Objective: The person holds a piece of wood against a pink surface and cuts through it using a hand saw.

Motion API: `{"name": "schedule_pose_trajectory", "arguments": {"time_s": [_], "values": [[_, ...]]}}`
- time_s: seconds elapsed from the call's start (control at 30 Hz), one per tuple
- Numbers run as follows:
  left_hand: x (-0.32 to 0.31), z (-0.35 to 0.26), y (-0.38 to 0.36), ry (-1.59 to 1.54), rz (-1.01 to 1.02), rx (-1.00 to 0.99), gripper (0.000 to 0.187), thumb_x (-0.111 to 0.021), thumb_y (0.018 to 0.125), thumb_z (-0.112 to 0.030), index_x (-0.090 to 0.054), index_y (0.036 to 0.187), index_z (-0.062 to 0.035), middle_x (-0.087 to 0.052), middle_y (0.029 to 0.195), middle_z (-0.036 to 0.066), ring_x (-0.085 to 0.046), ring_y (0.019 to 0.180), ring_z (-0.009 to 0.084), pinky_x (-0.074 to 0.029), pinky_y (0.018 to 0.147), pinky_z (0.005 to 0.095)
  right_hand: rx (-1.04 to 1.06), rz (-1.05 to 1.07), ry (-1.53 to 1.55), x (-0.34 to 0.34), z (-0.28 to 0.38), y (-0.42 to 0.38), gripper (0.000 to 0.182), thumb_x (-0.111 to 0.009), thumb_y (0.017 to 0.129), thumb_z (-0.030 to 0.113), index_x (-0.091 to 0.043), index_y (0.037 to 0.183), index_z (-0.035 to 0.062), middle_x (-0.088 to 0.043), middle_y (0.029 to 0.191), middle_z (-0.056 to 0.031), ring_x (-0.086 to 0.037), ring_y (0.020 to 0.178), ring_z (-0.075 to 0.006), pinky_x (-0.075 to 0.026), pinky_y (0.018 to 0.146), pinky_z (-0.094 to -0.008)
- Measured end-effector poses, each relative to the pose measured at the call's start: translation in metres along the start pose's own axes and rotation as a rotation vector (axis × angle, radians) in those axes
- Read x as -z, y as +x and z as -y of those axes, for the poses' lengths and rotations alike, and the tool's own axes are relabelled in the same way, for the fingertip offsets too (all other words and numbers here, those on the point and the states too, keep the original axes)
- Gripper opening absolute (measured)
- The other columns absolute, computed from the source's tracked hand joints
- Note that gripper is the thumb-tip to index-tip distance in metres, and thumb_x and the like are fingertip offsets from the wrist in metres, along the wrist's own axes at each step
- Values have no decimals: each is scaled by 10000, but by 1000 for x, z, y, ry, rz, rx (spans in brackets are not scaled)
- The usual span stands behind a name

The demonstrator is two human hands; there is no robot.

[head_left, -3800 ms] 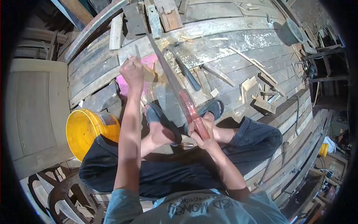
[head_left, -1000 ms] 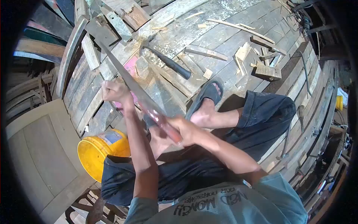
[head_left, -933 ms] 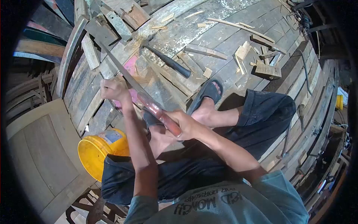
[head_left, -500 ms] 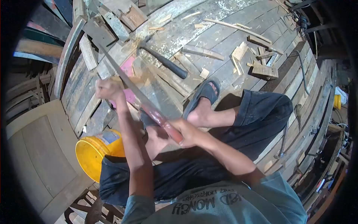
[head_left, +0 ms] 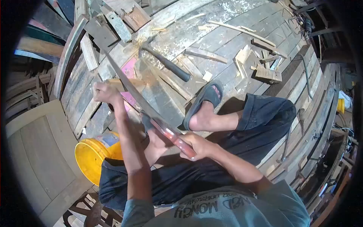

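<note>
My right hand [head_left: 196,145] is closed round the glossy reddish-brown handle of a machete [head_left: 132,90]. Its long grey blade slants up and left across the work area, its tip beyond my left hand. My left hand [head_left: 107,92] is a fist just left of the blade, and whatever its fingers hold is hidden. Close beside that fist, partly behind the blade, lies a light brown piece of wood [head_left: 130,82]. A flat grey board [head_left: 162,100] is on the floor to the blade's right, with a pink piece [head_left: 129,68] near it.
A black-handled tool [head_left: 170,66] with a curved metal head lies ahead. Wood offcuts [head_left: 267,73] and chips cover the plank floor. A yellow bucket [head_left: 89,159] stands by my left leg, next to a wooden panel [head_left: 49,155]. My sandalled foot [head_left: 206,102] is close to the board.
The machete's handle and my right hand have moved down and right, drawing the blade back. My left fist has shifted slightly left.
</note>
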State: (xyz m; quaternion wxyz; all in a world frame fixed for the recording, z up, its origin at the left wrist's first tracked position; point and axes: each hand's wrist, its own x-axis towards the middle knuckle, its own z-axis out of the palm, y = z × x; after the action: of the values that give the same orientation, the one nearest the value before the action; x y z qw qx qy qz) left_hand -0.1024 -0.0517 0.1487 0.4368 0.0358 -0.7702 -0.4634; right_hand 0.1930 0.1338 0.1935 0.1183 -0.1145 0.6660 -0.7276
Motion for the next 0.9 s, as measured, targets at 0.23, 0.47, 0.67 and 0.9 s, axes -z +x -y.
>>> {"name": "schedule_pose_trajectory", "arguments": {"time_s": [0.23, 0.47, 0.67, 0.9], "values": [[7, 5, -2, 16, 44, -68, 343, -418, 858, -76, -312, 541, -4, -357, 499, 26, -323, 499, 129, -256, 460, 361, -7, -63, 69, 10, 1, 35, 233, -678, 741, 121, -603, 942, 29, -594, 709, -111, -553, 615, -182, -460, 606, -310], [-2, -26, -17, -6, 93, -69, 342, -426, 857, -90, -353, 540, 14, -381, 491, 53, -359, 487, 154, -279, 469, 373, -74, -69, -19, 7, -8, 34, 219, -673, 730, 93, -557, 896, 10, -592, 755, -120, -519, 648, -176, -464, 623, -341], [2, -2, -1, 68, 24, -23, 376, -404, 877, -131, -362, 541, 34, -407, 482, 73, -351, 468, 168, -286, 461, 385, 38, -104, 45, -6, -13, 5, 299, -669, 755, 95, -574, 1021, -3, -633, 812, -123, -591, 734, -158, -487, 681, -336], [13, -5, -8, 88, 55, -72, 395, -396, 893, -154, -338, 550, 34, -405, 489, 86, -364, 497, 170, -296, 473, 384, -152, -84, 57, 5, -26, 59, 231, -660, 724, 66, -588, 936, 8, -627, 779, -118, -553, 689, -149, -480, 674, -330]]}}
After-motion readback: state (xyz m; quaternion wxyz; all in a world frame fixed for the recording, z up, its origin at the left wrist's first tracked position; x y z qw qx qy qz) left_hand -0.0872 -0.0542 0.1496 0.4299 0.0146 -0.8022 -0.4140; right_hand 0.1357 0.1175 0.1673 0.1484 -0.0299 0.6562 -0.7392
